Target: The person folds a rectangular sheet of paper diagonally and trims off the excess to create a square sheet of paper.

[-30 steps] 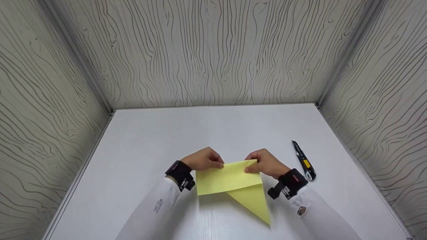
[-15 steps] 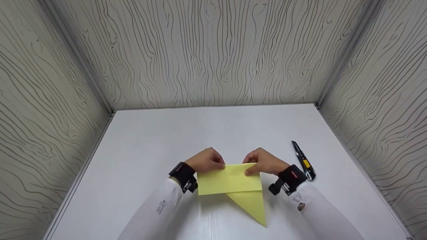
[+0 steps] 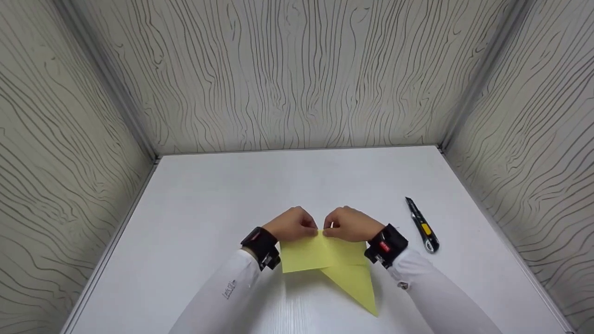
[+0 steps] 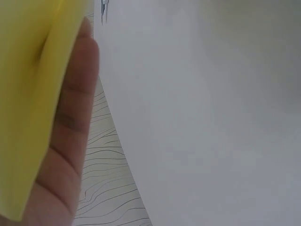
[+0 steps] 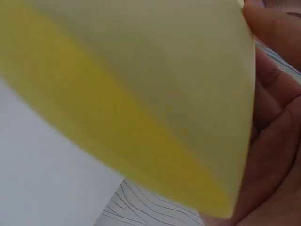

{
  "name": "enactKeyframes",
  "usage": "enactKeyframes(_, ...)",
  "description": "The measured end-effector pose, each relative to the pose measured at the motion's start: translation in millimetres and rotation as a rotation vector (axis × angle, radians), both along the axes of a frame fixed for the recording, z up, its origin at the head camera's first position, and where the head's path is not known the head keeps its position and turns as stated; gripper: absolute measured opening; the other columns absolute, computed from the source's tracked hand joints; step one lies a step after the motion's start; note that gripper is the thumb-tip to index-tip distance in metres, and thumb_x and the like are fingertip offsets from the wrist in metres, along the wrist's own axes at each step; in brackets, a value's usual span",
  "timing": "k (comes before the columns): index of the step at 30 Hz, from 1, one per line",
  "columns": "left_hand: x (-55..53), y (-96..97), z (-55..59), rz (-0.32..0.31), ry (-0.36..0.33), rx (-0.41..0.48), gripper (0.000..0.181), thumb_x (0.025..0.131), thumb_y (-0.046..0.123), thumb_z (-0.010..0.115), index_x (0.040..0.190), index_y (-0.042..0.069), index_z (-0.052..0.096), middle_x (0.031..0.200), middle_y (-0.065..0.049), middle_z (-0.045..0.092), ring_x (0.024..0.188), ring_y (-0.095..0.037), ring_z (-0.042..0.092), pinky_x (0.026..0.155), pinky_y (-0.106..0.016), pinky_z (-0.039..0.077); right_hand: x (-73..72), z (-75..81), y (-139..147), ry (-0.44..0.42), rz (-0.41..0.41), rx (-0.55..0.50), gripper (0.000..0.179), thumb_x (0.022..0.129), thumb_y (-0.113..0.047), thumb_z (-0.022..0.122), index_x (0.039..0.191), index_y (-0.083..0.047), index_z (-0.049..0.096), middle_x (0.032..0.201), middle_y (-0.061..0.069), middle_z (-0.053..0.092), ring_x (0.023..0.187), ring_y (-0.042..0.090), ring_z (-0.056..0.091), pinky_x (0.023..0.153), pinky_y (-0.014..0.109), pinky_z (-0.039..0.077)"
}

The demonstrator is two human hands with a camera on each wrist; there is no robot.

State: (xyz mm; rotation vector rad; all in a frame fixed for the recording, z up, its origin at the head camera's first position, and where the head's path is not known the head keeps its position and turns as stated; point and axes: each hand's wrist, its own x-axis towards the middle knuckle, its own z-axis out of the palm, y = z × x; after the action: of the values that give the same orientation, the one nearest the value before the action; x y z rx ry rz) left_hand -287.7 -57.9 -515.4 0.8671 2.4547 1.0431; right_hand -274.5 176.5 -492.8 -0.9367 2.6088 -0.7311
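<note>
A folded sheet of yellow paper hangs between both hands, its flap's pointed corner slanting down to the lower right. At the middle of its top edge, the left hand pinches it between thumb and fingers. Close beside that, the right hand pinches the same edge, the two thumbs nearly meeting. In the left wrist view, the paper covers part of the left fingers. Seen from the right wrist, a curved fold of the paper fills most of the view in front of the right palm.
A black and yellow utility knife lies on the white table, to the right of the right hand. Wood-patterned panels wall the table at the back and both sides. Each wrist wears a black camera strap.
The right hand has slid left along the paper's top edge from its right corner to the middle. The left hand has shifted slightly right, so the hands are now closer together.
</note>
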Motion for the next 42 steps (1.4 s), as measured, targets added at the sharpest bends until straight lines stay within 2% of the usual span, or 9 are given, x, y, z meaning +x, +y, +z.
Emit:
enactKeyframes(5,0.7,-0.1,0.9,0.008,0.018,0.017,0.016,0.099,0.010,0.073,0.098,0.001,0.086,0.087,-0.005,0.080,0.072,-0.002,0.057,0.068,-0.016,0.045,-1.8,-3.4,-7,0.028,0.055,-0.074,0.016,0.103,-0.008,0.068,0.093,-0.004,0.079,0.077,-0.004,0.066,0.067,0.001,0.050,0.065,0.021,0.042)
enactKeyframes(7,0.6,-0.9,0.4,0.014,0.019,0.029,0.016,0.098,0.011,0.073,0.098,0.001,0.086,0.087,-0.004,0.080,0.073,-0.002,0.058,0.068,-0.016,0.046,-2.0,-4.6,-8,0.034,0.065,-0.109,0.016,0.103,-0.005,0.068,0.091,-0.003,0.078,0.074,-0.005,0.061,0.066,0.001,0.047,0.064,0.020,0.040)
enactKeyframes(12,-0.4,-4.2,-0.4,0.000,0.028,0.051,0.016,0.097,0.011,0.072,0.094,0.000,0.083,0.080,0.003,0.072,0.073,-0.002,0.056,0.070,-0.017,0.044,-1.8,-6.8,-11,0.029,0.060,-0.160,0.016,0.103,-0.005,0.069,0.091,-0.003,0.079,0.075,-0.005,0.064,0.068,0.000,0.047,0.066,0.020,0.040)
enactKeyframes(17,-1.7,-8.3,2.9,-0.023,0.034,0.049,0.016,0.098,0.011,0.072,0.094,0.001,0.083,0.083,0.001,0.074,0.076,-0.002,0.056,0.073,-0.017,0.044,-1.7,-5.7,-11,0.018,0.058,-0.160,0.015,0.103,-0.008,0.070,0.093,-0.003,0.080,0.076,-0.006,0.063,0.069,0.000,0.048,0.066,0.019,0.040)
enactKeyframes(24,-3.4,-18.3,6.4,0.007,-0.040,0.039,0.015,0.100,0.012,0.072,0.094,0.002,0.082,0.081,0.006,0.069,0.073,-0.004,0.056,0.069,-0.019,0.046,-3.4,-0.5,-1,0.001,0.055,-0.134,0.018,0.103,-0.008,0.069,0.089,-0.003,0.078,0.072,-0.009,0.057,0.065,0.000,0.046,0.063,0.019,0.040)
enactKeyframes(30,-3.4,-23.6,5.3,-0.024,-0.077,0.077,0.016,0.101,0.012,0.073,0.097,-0.001,0.082,0.080,0.008,0.068,0.069,-0.002,0.055,0.066,-0.017,0.045,-4.5,1.3,5,-0.034,0.081,-0.160,0.019,0.104,-0.010,0.069,0.090,-0.002,0.079,0.071,-0.010,0.056,0.064,0.000,0.047,0.063,0.019,0.040)
enactKeyframes(33,-3.6,-28.2,5.0,-0.014,-0.098,0.077,0.016,0.100,0.014,0.076,0.097,0.001,0.084,0.077,0.009,0.070,0.065,-0.001,0.055,0.064,-0.017,0.046,-4.9,1.2,9,-0.039,0.094,-0.175,0.019,0.104,-0.010,0.069,0.091,-0.003,0.080,0.070,-0.011,0.054,0.063,-0.002,0.046,0.062,0.018,0.039)
enactKeyframes(38,-2.9,-36.1,8.0,0.013,-0.102,0.095,0.014,0.097,0.014,0.080,0.094,0.003,0.087,0.076,0.004,0.075,0.061,-0.001,0.057,0.060,-0.017,0.047,-5.4,-1.9,14,-0.089,0.094,-0.234,0.019,0.105,-0.011,0.070,0.093,-0.002,0.080,0.069,-0.011,0.052,0.062,-0.002,0.044,0.061,0.018,0.038)
enactKeyframes(42,-3.4,-40.0,10.4,0.009,-0.094,0.111,0.013,0.097,0.013,0.080,0.095,0.002,0.087,0.080,-0.001,0.079,0.063,-0.001,0.059,0.062,-0.017,0.049,-5.8,-5.2,17,-0.122,0.071,-0.267,0.019,0.106,-0.014,0.070,0.097,-0.003,0.082,0.073,-0.008,0.062,0.064,-0.001,0.050,0.062,0.017,0.042)
